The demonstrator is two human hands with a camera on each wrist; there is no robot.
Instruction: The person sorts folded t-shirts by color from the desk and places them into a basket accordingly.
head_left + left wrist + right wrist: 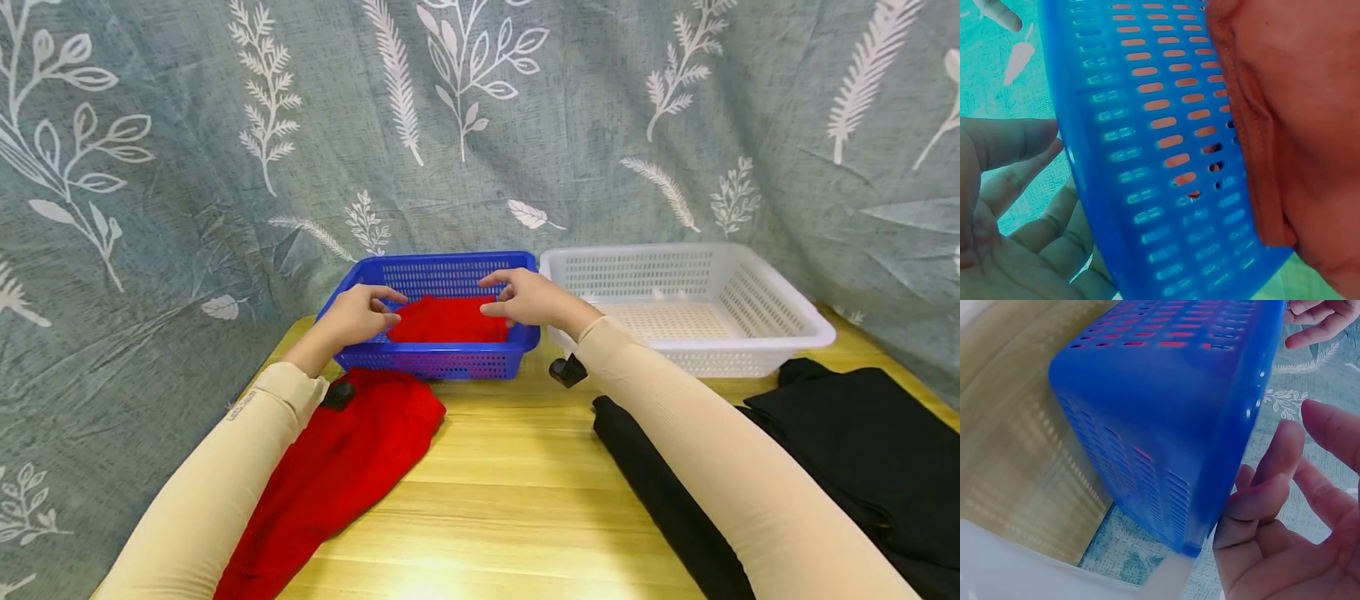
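Observation:
Folded red cloth (pixel 450 319) lies inside a blue perforated plastic basket (pixel 431 364). Over the basket's left end hovers my left hand (pixel 356 315), thumb and fingers apart and loosely bent, with nothing between them. My right hand (pixel 527 298) is at the right end, palm turned inward, fingers loosely bent around nothing. In the left wrist view, the fingers (pixel 1054 231) appear close to the basket's rim; whether they touch it, I cannot tell. The right wrist view has fingers (pixel 1257 500) beside the rim, contact equally unclear.
A red garment (pixel 360 458) spreads over the wooden table (pixel 480 500) in front of the blue basket. To its right stands a white perforated basket (pixel 750 361). Black garments (pixel 862 450) lie at the right, partly under my right sleeve. A patterned curtain (pixel 480 192) hangs behind.

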